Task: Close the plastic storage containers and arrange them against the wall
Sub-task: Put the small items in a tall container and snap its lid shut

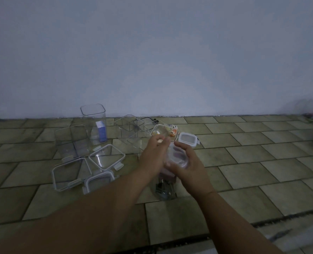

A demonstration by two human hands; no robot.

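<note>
While both forearms reach in from the near edge of the view, the right hand (pixel 186 162) is curled round the right side of a clear lid (pixel 177 155) and grips it. Left hand (pixel 154 153): fingers bent at the lid's far-left rim. Motion blur; cannot tell whether they pinch it or only steady it.

The lid sits tilted over the mouth of a tall clear container (pixel 165 189), which stands on the tiled floor (pixel 262 153), well short of the wall. Small dark items lie in its base, not identifiable. By my reading the lid is not yet seated.

Handling, as a judgement: thin rigid plastic, light, smooth, probably slippery. The container is tall and narrow, so off-centre pressure could tip it. Take the lid by opposite edges and press evenly over the rim. Carry the closed container by its walls, low down, not by the lid.

Just left of the hands, loose clip lids (pixel 107 156) lie flat on the floor, close together. Beyond the hands is a small white-rimmed lid (pixel 187 140), and behind it a container with orange contents (pixel 163 131). Farther back stand several open containers. The tallest (pixel 94 114) holds a blue box (pixel 101 131) and is nearest the wall (pixel 152 52).
</note>
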